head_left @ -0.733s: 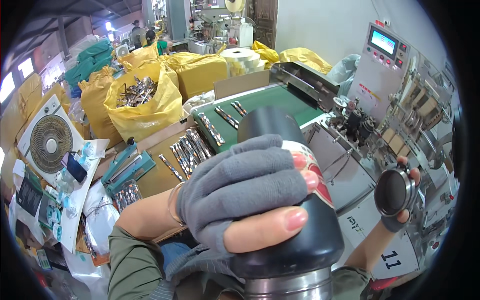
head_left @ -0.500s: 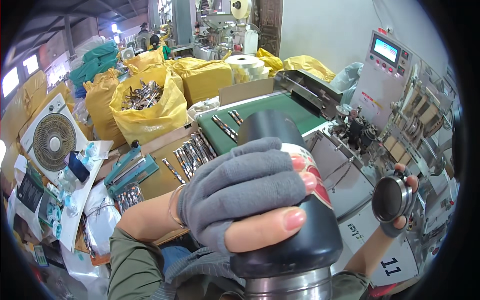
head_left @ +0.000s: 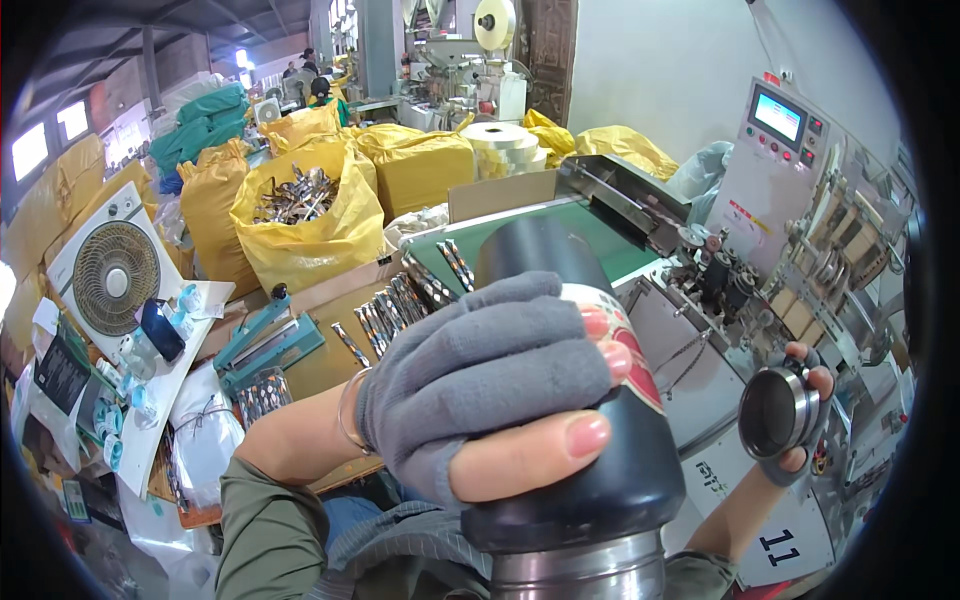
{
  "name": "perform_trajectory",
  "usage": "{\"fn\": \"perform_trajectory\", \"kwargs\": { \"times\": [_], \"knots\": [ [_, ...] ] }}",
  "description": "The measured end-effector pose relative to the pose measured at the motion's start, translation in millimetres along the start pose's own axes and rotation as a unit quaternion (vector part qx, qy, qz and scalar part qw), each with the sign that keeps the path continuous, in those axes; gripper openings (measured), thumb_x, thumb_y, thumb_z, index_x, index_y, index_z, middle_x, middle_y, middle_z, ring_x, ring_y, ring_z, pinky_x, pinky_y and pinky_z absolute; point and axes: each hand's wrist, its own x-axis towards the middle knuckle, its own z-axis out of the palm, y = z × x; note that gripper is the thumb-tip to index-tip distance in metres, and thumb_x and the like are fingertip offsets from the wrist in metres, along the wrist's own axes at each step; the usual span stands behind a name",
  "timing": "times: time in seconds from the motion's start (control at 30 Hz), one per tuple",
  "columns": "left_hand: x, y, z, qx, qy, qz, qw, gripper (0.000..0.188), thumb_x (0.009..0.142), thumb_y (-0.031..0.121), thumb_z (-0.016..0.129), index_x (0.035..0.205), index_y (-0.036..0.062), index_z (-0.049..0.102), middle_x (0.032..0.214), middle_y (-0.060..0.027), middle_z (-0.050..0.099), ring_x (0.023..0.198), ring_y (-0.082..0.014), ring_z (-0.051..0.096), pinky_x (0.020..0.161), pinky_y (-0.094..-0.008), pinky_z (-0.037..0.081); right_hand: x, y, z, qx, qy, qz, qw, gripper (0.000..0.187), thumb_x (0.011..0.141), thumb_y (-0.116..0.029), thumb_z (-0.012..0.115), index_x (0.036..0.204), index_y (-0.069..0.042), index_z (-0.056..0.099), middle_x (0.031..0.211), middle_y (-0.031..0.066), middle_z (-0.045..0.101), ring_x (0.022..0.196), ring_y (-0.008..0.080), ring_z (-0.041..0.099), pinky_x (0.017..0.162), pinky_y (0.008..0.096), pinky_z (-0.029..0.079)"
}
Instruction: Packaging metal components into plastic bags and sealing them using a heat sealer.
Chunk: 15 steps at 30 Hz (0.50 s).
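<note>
A large black vacuum flask (head_left: 575, 500) fills the near middle, tilted, with its bare steel neck toward me and its dark base pointing away. My left hand (head_left: 490, 375), in a grey fingerless glove, is wrapped round its body. Part of a red-and-cream picture shows beyond the fingertips. Out to the right, my right hand (head_left: 820, 405), gloved the same way, grips a round steel cup-like lid (head_left: 772, 410) by its edge, the hollow side turned toward me. Behind the flask, slim patterned packets (head_left: 395, 305) lie in a row on the table beside a green conveyor belt (head_left: 620, 240).
At left stand a teal hand-lever sealer (head_left: 270, 345), a box fan (head_left: 115, 275) and a white board (head_left: 165, 400) holding a phone and small items. Yellow sacks (head_left: 300, 215), one filled with packets, line the back. A machine with a lit control panel (head_left: 770, 140) stands at right.
The view has shifted slightly, so the background sits a little lower and farther right. The lid in my right hand has moved slightly left in the picture. Both grips stay the same.
</note>
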Motion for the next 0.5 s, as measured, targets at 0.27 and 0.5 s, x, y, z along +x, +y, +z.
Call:
{"fn": "perform_trajectory", "kwargs": {
  "times": [0.27, 0.5],
  "knots": [
    [4, -4, -1, 0.006, 0.048, 0.068, 0.997, 0.038, 0.076, 0.012, 0.068, 0.110, 0.0024, 0.054, 0.107, -0.0191, 0.058, 0.094, -0.0329, 0.060, 0.084, -0.0475, 0.051, 2, -5, 14, -0.006, -0.005, 0.003, 1.000, 0.085, 0.055, -0.028, 0.087, 0.126, -0.009, 0.044, 0.133, 0.0211, 0.029, 0.104, 0.0292, 0.056, 0.085, 0.0305, 0.051],
    [-17, 1, 2, -0.023, 0.005, 0.009, 1.000, 0.040, 0.075, 0.010, 0.067, 0.111, -0.0009, 0.053, 0.107, -0.0206, 0.058, 0.095, -0.0338, 0.059, 0.085, -0.0455, 0.050, 14, 2, 23, 0.014, -0.107, -0.014, 0.994, 0.082, 0.052, -0.023, 0.089, 0.122, -0.011, 0.047, 0.131, 0.0199, 0.031, 0.108, 0.0328, 0.052, 0.084, 0.0324, 0.052]
  ]
}}
